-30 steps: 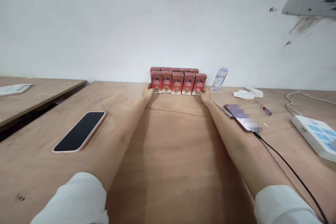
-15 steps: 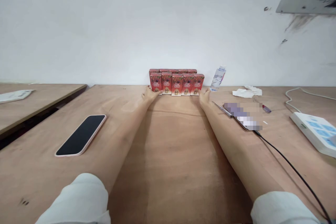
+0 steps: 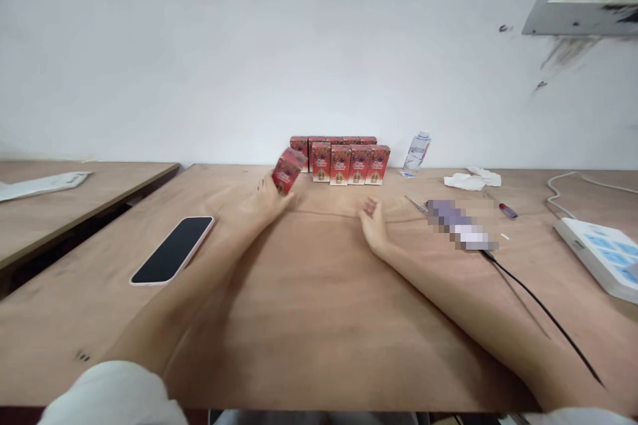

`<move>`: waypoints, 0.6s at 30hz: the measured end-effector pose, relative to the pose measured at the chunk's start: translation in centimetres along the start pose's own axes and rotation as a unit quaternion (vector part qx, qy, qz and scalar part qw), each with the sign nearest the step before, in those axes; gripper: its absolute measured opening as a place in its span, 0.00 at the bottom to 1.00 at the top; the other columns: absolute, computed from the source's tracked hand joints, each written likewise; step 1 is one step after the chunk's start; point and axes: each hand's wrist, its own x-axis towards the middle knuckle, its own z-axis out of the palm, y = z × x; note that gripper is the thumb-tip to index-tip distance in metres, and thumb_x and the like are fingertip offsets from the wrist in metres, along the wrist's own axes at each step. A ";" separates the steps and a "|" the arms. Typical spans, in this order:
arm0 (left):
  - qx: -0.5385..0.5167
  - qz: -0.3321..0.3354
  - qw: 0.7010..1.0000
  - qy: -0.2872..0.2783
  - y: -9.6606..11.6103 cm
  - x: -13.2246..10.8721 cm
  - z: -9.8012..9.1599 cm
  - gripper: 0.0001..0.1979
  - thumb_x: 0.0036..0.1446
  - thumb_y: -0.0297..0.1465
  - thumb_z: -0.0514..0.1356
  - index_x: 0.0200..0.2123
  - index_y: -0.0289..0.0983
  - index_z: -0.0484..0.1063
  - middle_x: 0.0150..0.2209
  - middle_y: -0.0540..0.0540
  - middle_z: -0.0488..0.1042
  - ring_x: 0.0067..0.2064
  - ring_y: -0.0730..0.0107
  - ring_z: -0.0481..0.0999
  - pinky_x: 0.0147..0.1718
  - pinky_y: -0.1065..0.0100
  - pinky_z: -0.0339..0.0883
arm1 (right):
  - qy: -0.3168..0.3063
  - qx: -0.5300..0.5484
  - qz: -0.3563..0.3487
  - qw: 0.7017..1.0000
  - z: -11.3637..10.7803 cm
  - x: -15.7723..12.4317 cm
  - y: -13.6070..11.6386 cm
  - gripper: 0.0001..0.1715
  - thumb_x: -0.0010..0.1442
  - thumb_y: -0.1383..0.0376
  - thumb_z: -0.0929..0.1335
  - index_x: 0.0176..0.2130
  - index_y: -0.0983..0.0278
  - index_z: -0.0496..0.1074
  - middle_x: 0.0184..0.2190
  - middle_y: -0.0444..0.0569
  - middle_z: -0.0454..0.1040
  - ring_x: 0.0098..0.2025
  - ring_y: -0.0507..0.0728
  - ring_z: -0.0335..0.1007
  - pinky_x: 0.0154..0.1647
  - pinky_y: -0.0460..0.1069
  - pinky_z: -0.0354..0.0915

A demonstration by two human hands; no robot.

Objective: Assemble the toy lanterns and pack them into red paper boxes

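Several small red boxes (image 3: pixel 349 161) stand in two rows against the white wall at the far side of the wooden table (image 3: pixel 319 305). My left hand (image 3: pixel 266 198) grips one red box (image 3: pixel 287 171), tilted and lifted off the left end of the front row. My right hand (image 3: pixel 373 224) rests low over the table in front of the rows, fingers spread and holding nothing.
A black phone (image 3: pixel 173 250) in a pink case lies at left. To the right are a blurred phone (image 3: pixel 461 228) with a black cable (image 3: pixel 543 311), a white power strip (image 3: pixel 598 254), a small water bottle (image 3: pixel 415 153), crumpled tissue (image 3: pixel 471 178), and a second table (image 3: pixel 64 202) at far left.
Both hands have drawn back from the ends of the front row. My left hand has taken the leftmost box and lifted it; my right hand has let go and moved toward me.
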 end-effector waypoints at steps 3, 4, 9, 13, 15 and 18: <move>0.155 0.143 0.976 -0.054 1.0 -4.1 -2.9 0.38 0.41 0.34 0.67 0.56 0.36 0.59 0.56 0.36 0.65 0.57 0.45 0.63 0.57 0.52 0.51 | -0.143 0.023 -0.051 0.988 -0.3 -6.0 -2.1 0.34 0.56 0.54 0.65 0.58 0.57 0.50 0.62 0.55 0.56 0.62 0.59 0.56 0.62 0.60 0.57; 0.182 0.194 0.960 -0.087 1.4 -5.5 -3.5 0.38 0.42 0.36 0.66 0.57 0.38 0.58 0.57 0.37 0.64 0.57 0.45 0.63 0.57 0.51 0.51 | -0.162 0.025 -0.056 0.985 -0.5 -7.6 -2.9 0.36 0.57 0.53 0.65 0.59 0.56 0.49 0.63 0.54 0.54 0.63 0.59 0.54 0.62 0.60 0.56; 0.221 0.307 0.924 -0.058 3.3 -10.6 -4.1 0.35 0.45 0.40 0.63 0.58 0.42 0.60 0.55 0.37 0.67 0.51 0.49 0.67 0.50 0.51 0.55 | -0.173 0.009 -0.125 0.977 -1.6 -11.1 -5.5 0.30 0.60 0.57 0.63 0.60 0.56 0.53 0.63 0.52 0.56 0.64 0.58 0.53 0.63 0.59 0.56; 0.267 0.391 0.880 -0.039 4.2 -11.7 -3.8 0.35 0.47 0.44 0.61 0.58 0.40 0.61 0.49 0.36 0.71 0.46 0.52 0.70 0.49 0.52 0.56 | -0.201 -0.001 -0.160 0.966 -2.6 -10.6 -5.4 0.26 0.60 0.61 0.63 0.57 0.58 0.60 0.56 0.52 0.66 0.57 0.58 0.64 0.60 0.58 0.61; 0.291 0.410 0.864 -0.039 4.6 -11.7 -3.9 0.34 0.49 0.42 0.59 0.59 0.38 0.59 0.49 0.35 0.71 0.48 0.53 0.70 0.51 0.51 0.55 | -0.204 -0.011 -0.167 0.965 -3.1 -10.4 -5.2 0.26 0.60 0.62 0.63 0.57 0.58 0.61 0.56 0.53 0.66 0.57 0.59 0.64 0.59 0.59 0.61; 0.311 0.419 0.851 -0.064 5.0 -11.5 -4.1 0.36 0.51 0.39 0.56 0.62 0.33 0.54 0.50 0.33 0.70 0.49 0.53 0.70 0.52 0.50 0.55 | -0.216 -0.024 -0.195 0.956 -3.6 -10.4 -5.1 0.30 0.60 0.64 0.63 0.61 0.58 0.57 0.59 0.53 0.62 0.60 0.60 0.60 0.61 0.59 0.59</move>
